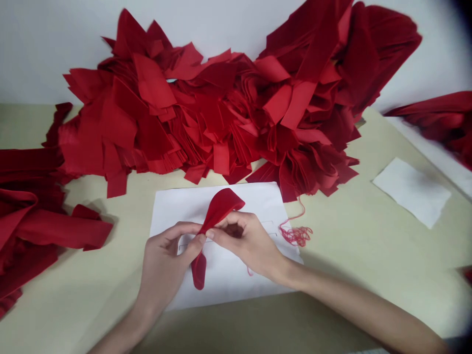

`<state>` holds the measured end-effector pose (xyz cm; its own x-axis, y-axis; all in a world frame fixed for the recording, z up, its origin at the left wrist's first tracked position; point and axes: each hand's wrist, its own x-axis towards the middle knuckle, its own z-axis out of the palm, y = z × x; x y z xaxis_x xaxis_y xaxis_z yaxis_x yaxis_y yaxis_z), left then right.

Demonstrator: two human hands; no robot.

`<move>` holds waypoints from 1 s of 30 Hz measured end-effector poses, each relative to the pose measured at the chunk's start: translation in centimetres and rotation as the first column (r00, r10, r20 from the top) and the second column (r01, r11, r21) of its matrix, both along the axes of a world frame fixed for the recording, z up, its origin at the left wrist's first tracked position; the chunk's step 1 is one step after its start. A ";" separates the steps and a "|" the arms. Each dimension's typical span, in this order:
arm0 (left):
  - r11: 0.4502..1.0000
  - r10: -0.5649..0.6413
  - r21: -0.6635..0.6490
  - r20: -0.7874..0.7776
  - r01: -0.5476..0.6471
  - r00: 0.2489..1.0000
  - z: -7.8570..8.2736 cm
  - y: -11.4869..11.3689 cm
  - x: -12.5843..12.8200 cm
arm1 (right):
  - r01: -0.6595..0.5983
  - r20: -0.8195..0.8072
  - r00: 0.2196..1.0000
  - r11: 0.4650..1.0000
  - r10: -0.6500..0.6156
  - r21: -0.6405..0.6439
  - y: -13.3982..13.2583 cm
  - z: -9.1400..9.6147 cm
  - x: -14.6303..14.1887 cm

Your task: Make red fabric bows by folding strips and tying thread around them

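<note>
A strip of red velvet fabric (223, 204) is pinched together at its middle, its wide upper end fanning out and a narrower tail hanging below. My left hand (167, 258) grips the gathered part between thumb and fingers. From the other side, my right hand (250, 241) pinches the same strip, thumb tip nearly meeting the left thumb. Both hands are over a white paper sheet (228, 290) marked with thin bracket-like lines. A tangle of red thread (297, 236) lies at the sheet's right edge, and a short bit of pink thread shows below my right hand.
A large heap of cut red fabric strips (206, 113) runs along the wall behind the paper. More red fabric (33, 221) is piled at the left, and another red pile (442, 118) at the far right. A small white paper (413, 189) lies on the pale table (350, 216).
</note>
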<state>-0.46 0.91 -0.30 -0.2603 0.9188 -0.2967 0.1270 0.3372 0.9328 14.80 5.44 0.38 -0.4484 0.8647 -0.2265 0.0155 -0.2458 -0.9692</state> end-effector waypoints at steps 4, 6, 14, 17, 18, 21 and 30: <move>1.000 0.020 -0.020 0.001 -0.020 1.000 0.0 0.0 0.1 | -0.021 0.004 1.000 1.000 0.021 0.022 -0.1 0.0 0.0; 0.999 0.030 -0.020 -0.008 -0.030 1.000 0.1 0.0 0.2 | -0.033 0.012 0.999 0.999 0.033 0.020 0.0 0.1 0.1; 1.000 -0.010 -0.011 -0.018 0.009 1.000 0.2 0.0 0.2 | -0.095 0.038 0.995 0.995 0.096 -0.027 0.5 -0.1 0.5; 0.999 -0.050 0.000 -0.025 0.050 0.998 0.4 0.1 0.0 | -0.127 0.056 0.990 0.992 0.128 -0.020 0.8 0.2 0.8; 0.998 -0.061 0.002 -0.023 0.062 0.998 0.4 0.1 0.0 | -0.138 0.057 0.989 0.990 0.138 -0.014 1.0 0.4 0.8; 0.996 -0.084 -0.002 -0.017 0.084 0.996 0.7 0.2 0.0 | -0.175 0.064 0.983 0.985 0.175 0.000 1.3 0.7 1.0; 0.984 -0.177 -0.031 0.018 0.178 0.984 0.5 0.3 -0.7 | -0.220 0.123 0.968 0.976 0.218 0.003 1.5 0.6 1.4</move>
<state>-1.13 1.20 0.16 -0.0891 0.9397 -0.3301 0.1733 0.3410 0.9239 16.25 6.95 0.98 -0.5970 0.7526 -0.2777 0.1852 -0.2075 -0.9606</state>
